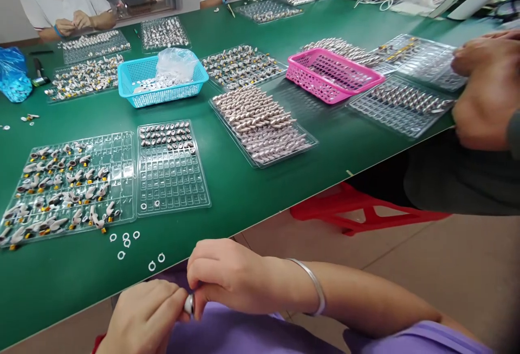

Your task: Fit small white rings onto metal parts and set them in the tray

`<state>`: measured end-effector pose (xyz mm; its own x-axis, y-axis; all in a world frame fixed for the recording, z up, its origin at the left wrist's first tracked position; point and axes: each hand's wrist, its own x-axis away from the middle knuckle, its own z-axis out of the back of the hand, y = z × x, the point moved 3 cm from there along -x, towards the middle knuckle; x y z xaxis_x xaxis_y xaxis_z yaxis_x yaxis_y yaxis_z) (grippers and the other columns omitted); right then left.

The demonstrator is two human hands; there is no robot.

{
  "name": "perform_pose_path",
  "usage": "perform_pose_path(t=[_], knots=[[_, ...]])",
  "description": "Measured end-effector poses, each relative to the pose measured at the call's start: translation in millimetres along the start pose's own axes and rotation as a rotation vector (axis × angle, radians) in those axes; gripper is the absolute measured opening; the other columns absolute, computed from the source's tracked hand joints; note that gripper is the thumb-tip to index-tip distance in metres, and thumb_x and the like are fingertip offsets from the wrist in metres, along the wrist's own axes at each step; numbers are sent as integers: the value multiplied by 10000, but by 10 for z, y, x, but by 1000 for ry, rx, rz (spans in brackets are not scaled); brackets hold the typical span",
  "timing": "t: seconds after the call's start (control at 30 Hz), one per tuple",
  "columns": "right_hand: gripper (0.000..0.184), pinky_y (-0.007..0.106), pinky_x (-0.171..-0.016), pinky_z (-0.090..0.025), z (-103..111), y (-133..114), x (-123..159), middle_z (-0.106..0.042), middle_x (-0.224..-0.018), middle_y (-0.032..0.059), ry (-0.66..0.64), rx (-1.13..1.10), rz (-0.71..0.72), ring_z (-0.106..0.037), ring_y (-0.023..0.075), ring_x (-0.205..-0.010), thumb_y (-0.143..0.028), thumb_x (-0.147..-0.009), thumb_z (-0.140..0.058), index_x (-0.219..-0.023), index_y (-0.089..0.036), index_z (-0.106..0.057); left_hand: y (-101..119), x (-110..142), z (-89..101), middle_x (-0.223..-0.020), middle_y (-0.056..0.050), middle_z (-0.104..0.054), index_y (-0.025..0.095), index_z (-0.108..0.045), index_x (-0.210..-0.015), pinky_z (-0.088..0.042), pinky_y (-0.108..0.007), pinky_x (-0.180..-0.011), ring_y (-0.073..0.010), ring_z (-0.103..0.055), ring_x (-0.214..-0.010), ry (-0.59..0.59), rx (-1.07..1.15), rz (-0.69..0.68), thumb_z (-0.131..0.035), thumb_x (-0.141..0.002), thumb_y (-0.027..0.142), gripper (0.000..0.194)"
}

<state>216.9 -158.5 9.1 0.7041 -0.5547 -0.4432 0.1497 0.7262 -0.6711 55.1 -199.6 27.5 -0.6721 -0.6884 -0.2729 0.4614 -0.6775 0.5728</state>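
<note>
Over my lap, beside the table edge, my left hand [142,313] pinches a small rounded silver and white earbud part [189,304]. The thumb and fingers of my right hand [227,275] press on its other side, so the fingers hide much of it. Several thin white rings [151,266] lie loose on the table just beyond my hands. Farther in stands a clear tray [174,175] with rows of small dark and silver parts at its far end and two white rings near its front. To its left, another clear tray [122,180] carries white earbud pieces with yellow tabs.
The green table [244,202] also bears a full parts tray [264,126], a blue basket [162,96] with a plastic bag, and a pink basket [333,91]. A co-worker's hands [487,88] are at the right; two people work opposite. A red stool [365,210] stands below.
</note>
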Motion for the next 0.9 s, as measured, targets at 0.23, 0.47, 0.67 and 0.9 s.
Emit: perform_pose_path(t=[0.23, 0.47, 0.67, 0.9], knots=[[272, 225, -624, -452, 65, -140, 5, -641, -697, 35, 31, 132, 139, -559, 122, -645, -223, -977, -494, -754, -118, -611, 27, -38, 38, -645, -8, -653, 197, -503, -802, -415, -243, -502, -137, -571, -536, -56, -91, -56, -299, -1003, 128, 294], [381, 268, -539, -386, 93, -236, -6, -543, -611, 27, -32, 258, 203, -413, 136, -552, -184, -979, -425, -655, -122, -616, 2, 1, 44, -655, -17, -637, 183, -527, -817, -405, -273, -514, -156, -559, -560, -104, -179, -100, -288, -999, 118, 306], [397, 271, -518, -375, 54, -218, -19, -473, -556, -2, -20, 168, 244, -322, 129, -507, -182, -966, -411, -595, -154, -549, 48, 2, 54, -645, -15, -629, 175, -560, -830, -385, -279, -493, -160, -544, -546, -81, -243, -117, -286, -1005, 146, 326], [351, 276, -529, -416, 29, -243, 6, -563, -589, 21, -80, 32, 118, -477, 139, -548, -155, -978, -362, -676, -186, -538, 199, -29, 76, -567, 1, -560, 175, -561, -693, -324, -296, -444, -141, -488, -477, -46, -398, -148, -233, -1013, 152, 459]])
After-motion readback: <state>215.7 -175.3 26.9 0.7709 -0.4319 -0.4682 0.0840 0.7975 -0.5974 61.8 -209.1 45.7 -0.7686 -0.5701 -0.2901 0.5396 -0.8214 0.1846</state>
